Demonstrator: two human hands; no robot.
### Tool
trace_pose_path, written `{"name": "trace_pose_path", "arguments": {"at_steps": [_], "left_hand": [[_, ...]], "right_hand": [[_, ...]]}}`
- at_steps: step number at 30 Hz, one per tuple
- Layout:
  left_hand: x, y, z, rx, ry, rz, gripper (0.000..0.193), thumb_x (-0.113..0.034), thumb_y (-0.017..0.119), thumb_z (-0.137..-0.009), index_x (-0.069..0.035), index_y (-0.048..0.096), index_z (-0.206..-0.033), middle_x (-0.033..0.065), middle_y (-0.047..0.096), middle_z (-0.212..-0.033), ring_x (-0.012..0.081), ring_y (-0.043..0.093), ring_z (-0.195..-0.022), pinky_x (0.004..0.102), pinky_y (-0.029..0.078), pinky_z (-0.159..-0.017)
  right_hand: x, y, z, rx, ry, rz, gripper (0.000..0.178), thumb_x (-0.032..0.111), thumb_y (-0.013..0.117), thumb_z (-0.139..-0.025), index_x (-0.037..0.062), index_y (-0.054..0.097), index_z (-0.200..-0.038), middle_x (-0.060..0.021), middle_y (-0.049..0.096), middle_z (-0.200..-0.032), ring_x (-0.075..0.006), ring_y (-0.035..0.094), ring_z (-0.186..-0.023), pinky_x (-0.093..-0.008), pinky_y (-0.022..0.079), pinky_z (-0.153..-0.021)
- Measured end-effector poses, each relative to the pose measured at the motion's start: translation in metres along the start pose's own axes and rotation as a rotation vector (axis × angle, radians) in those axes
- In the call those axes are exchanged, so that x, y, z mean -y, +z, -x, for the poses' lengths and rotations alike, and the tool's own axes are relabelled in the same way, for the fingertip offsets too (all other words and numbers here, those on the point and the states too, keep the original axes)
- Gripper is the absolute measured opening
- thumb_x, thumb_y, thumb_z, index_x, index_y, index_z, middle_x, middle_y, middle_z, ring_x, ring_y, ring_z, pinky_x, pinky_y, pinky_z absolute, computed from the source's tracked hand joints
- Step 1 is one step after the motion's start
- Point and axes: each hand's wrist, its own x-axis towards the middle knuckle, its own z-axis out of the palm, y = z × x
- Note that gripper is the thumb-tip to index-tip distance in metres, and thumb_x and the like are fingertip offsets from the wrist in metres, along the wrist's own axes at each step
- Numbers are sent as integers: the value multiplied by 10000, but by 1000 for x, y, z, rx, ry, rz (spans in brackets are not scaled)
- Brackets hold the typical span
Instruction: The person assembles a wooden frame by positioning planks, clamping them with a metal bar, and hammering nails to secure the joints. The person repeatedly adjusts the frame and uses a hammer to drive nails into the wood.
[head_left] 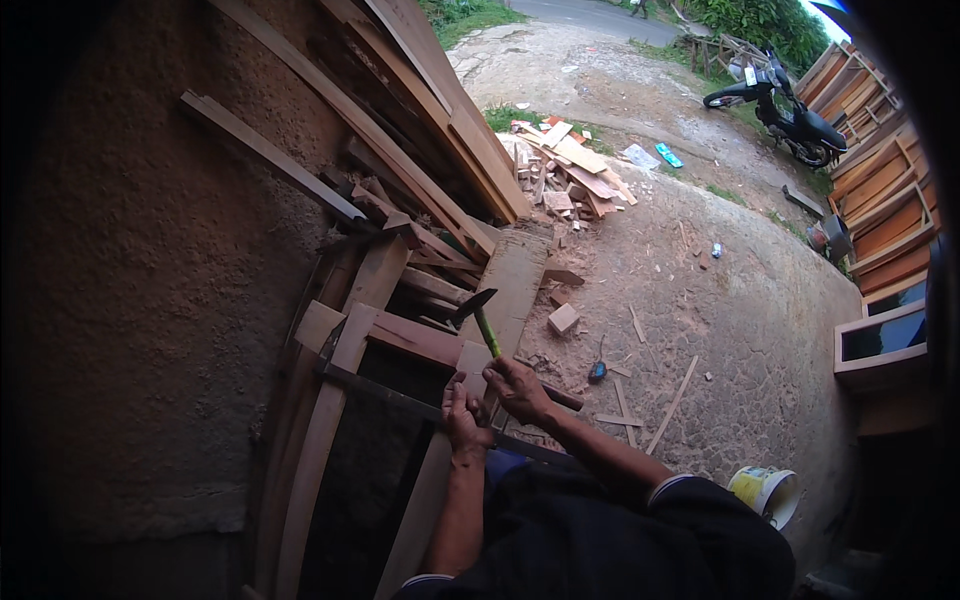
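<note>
My right hand (517, 390) is closed round the yellow-green handle of a hammer (484, 325), its dark head raised above the wood. Close beside it, my left hand (463, 415) has its fingers drawn together at a pale wood block (475, 362); whatever they pinch is too small to make out. Both hands are over the corner of a wooden frame (349, 345) with a reddish crosspiece (415, 338). A dark metal bar (385, 393), like that of a clamp, runs across the frame and passes under my left hand. Beyond the block lies a wide, worn plank (515, 275).
Long boards (400, 110) lean against the rough wall (150, 250) at left. Offcuts (575, 165) are heaped ahead. Wood strips (672, 405) and a small blue item (597, 372) lie on the ground. A bucket (765, 495), a motorbike (785, 115) and wooden frames (885, 210) stand at right.
</note>
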Motion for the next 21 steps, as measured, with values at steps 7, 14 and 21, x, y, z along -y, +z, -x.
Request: {"name": "trace_pose_path", "arguments": {"at_steps": [7, 14, 21], "left_hand": [[-2, -5, -4, 97, -121, 348, 192, -83, 536, -984, -71, 626, -1152, 40, 622, -884, 117, 522, -648, 231, 425, -487], [7, 2, -5, 35, -141, 332, 154, -134, 596, -939, -77, 634, -1076, 31, 613, -839, 134, 539, -656, 265, 446, -500], [7, 9, -6, -91, 62, -197, 172, -275, 638, -1006, -119, 579, -967, -73, 407, -550, 20, 350, -402, 173, 264, -356]], "right_hand": [[-2, 2, -11, -56, 176, -337, 222, 244, 602, -1037, 23, 621, -1057, -15, 632, -897, -90, 549, -807, -279, 474, -692], [-2, 2, -6, -37, 170, -305, 184, 193, 626, -1013, 15, 624, -1060, -45, 648, -873, -109, 582, -802, -290, 499, -716], [-13, 1, 1, 43, -101, 44, 213, 208, 619, -969, 7, 584, -1028, -215, 638, -946, -402, 642, -936, -472, 509, -794]]}}
